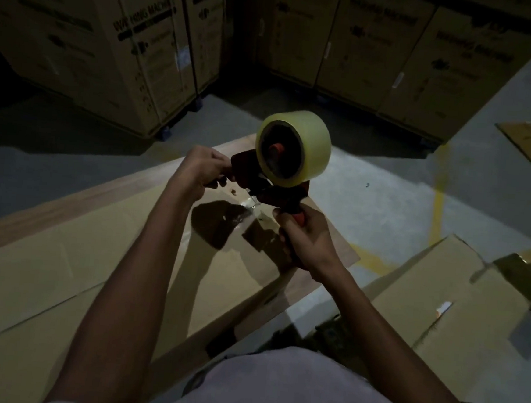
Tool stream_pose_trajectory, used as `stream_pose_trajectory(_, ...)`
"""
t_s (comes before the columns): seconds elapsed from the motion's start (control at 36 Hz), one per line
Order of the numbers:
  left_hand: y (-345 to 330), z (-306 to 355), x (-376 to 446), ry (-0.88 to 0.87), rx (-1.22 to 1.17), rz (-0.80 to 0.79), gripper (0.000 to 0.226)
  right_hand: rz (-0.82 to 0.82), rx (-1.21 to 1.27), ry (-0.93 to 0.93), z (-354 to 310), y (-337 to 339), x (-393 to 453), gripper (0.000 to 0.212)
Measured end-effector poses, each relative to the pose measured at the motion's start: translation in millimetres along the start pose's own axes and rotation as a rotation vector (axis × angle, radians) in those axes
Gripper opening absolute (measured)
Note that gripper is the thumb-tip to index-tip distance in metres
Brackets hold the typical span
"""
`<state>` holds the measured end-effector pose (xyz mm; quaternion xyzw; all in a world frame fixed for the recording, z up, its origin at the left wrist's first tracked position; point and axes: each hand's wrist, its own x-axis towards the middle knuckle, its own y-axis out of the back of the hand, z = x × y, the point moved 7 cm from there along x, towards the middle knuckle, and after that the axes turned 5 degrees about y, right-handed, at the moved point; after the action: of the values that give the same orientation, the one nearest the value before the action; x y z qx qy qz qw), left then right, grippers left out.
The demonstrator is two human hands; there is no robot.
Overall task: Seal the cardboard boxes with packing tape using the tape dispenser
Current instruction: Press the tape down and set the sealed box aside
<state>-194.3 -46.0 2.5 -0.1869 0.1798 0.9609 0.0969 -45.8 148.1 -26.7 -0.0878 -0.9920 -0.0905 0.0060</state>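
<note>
Right hand (306, 236) grips the dispenser (259, 181) handle at center frame; left hand (201, 172) pinches its front, above the box (78, 266).

A grey concrete floor (386, 185) with yellow lines (438, 196) carries flattened cardboard (62, 265), a box (458, 315) and tall printed cartons (136, 48).

Red tape dispenser (261, 182) with clear-yellowish roll (294, 148), held above flat cardboard box (62, 265).
</note>
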Motion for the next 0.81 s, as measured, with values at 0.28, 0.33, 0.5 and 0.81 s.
stream_pose_trajectory(0.28,-10,19,35,-0.019,0.209,0.111,0.009,0.0,0.01,-0.132,2,11,21,0.028)
stream_pose_trajectory(0.33,-8,23,38,-0.036,0.211,0.159,0.011,0.0,0.052,-0.174,5,15,25,0.027)
stream_pose_trajectory(0.5,0,34,40,-0.12,0.268,0.234,0.023,-0.013,0.055,-0.228,14,16,24,0.026)
stream_pose_trajectory(0.81,4,43,53,-0.222,0.45,0.304,0.022,-0.036,0.142,-0.301,11,3,32,0.023)
